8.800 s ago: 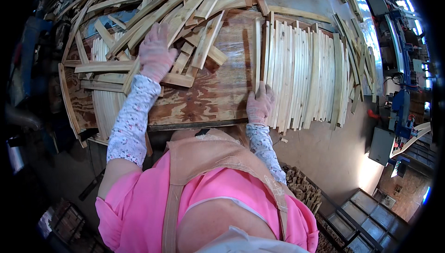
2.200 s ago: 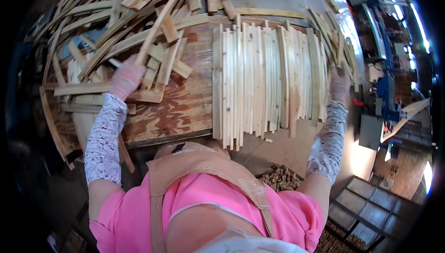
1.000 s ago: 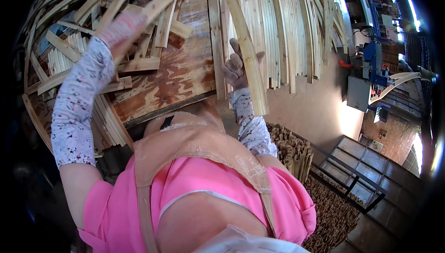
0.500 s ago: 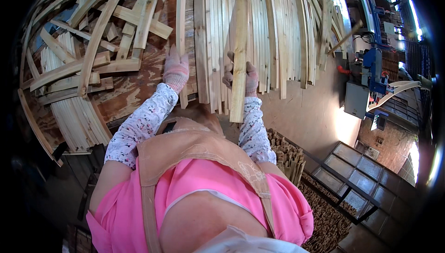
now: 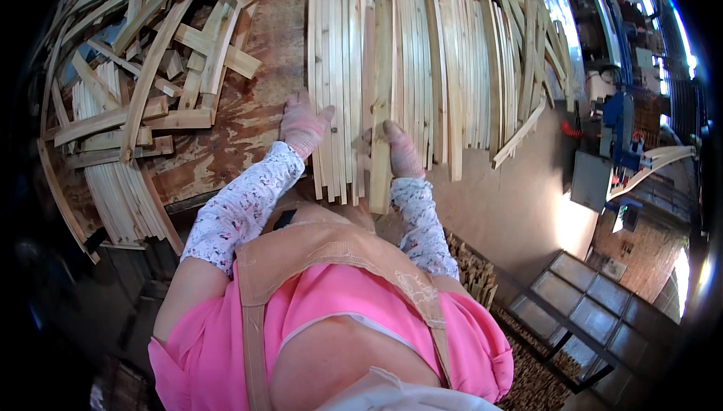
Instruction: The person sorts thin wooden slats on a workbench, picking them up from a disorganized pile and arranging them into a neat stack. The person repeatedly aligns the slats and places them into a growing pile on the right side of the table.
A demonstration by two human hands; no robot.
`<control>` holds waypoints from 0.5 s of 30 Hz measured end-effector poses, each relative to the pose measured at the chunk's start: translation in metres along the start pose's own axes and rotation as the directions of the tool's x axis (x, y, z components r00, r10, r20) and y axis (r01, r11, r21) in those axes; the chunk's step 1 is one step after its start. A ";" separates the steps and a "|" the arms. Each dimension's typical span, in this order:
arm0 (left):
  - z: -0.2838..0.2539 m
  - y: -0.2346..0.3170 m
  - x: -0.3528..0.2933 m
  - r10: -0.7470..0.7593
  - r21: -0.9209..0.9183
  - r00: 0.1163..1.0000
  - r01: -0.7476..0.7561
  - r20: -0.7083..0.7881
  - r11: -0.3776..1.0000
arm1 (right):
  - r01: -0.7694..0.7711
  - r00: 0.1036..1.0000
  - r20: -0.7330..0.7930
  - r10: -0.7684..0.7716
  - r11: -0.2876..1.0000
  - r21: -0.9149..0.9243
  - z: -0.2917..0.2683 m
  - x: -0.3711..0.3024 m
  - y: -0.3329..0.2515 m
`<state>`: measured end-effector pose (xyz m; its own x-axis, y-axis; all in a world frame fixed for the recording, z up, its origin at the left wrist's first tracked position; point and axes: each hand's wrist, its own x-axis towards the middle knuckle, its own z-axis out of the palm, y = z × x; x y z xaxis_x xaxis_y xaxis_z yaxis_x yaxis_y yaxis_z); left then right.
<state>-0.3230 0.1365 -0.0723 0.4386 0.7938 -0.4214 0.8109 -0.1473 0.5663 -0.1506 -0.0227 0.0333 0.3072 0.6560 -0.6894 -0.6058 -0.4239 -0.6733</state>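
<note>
A row of long, narrow, pale wooden strips (image 5: 337,87) stands side by side on the table in front of me. My left hand (image 5: 304,125), in a pinkish knit glove, lies against the row's left edge, fingers stretched forward and the thumb reaching over the nearest strips. In my right hand (image 5: 404,153), also gloved, is a wider yellowish wooden slat (image 5: 382,95). Its fingers are partly hidden behind the slat, which lies lengthwise over the row, its near end sticking out toward me. Whether the slat touches the strips below is hard to tell.
At the left, a jumbled pile of wooden pieces (image 5: 154,72) covers part of the brown-stained tabletop (image 5: 260,57). More slats (image 5: 527,57) lean at the row's right end. Beyond the floor (image 5: 497,193) stands a blue and grey machine (image 5: 614,132); bundled sticks (image 5: 473,272) sit beside me.
My left hand has moved right, and the separate left strip now sits against the row. The slat in my right hand has shifted slightly left and toward me.
</note>
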 end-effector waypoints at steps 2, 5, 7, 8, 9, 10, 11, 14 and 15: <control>-0.025 0.026 -0.012 -0.005 -0.002 1.000 0.005 0.000 1.000 | 0.096 0.991 -0.075 -0.109 0.983 -0.160 -0.004 0.005 0.001; -0.036 0.006 -0.004 0.104 -0.036 0.989 -0.101 0.107 0.994 | 0.192 0.972 -0.059 -0.228 0.913 -0.359 0.016 0.008 0.000; -0.053 0.004 -0.013 0.137 -0.106 0.985 -0.126 0.103 0.986 | 0.230 0.964 -0.015 -0.265 0.863 -0.450 0.030 0.003 -0.007; -0.058 -0.003 -0.014 0.341 0.013 0.938 -0.342 0.065 0.939 | 0.203 0.970 -0.027 -0.241 0.867 -0.456 0.040 -0.003 -0.010; -0.055 -0.016 -0.011 0.512 0.156 0.858 -0.513 0.050 0.844 | 0.179 0.977 -0.019 -0.211 0.868 -0.463 0.052 -0.004 -0.011; -0.071 -0.004 -0.026 0.431 -0.120 0.900 -0.436 -0.061 0.892 | 0.235 0.966 0.025 -0.259 0.826 -0.513 0.068 -0.009 -0.013; -0.089 0.008 -0.044 0.330 -0.436 0.926 -0.377 -0.183 0.817 | 0.289 0.953 0.090 -0.289 0.779 -0.557 0.083 -0.010 -0.013; -0.136 0.023 -0.077 0.155 -0.685 0.894 -0.424 -0.420 0.592 | 0.615 0.788 0.492 -0.370 0.456 -0.643 0.131 0.008 -0.002; -0.140 0.018 -0.083 0.000 -0.757 0.880 -0.409 -0.475 0.510 | 0.633 0.773 0.544 -0.327 0.449 -0.630 0.154 0.015 0.004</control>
<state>-0.3993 0.1510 0.0720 0.2019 0.9788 -0.0339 -0.0594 0.0468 0.9971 -0.2611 0.0822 0.0614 0.0362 0.9852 -0.1675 0.3848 -0.1684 -0.9075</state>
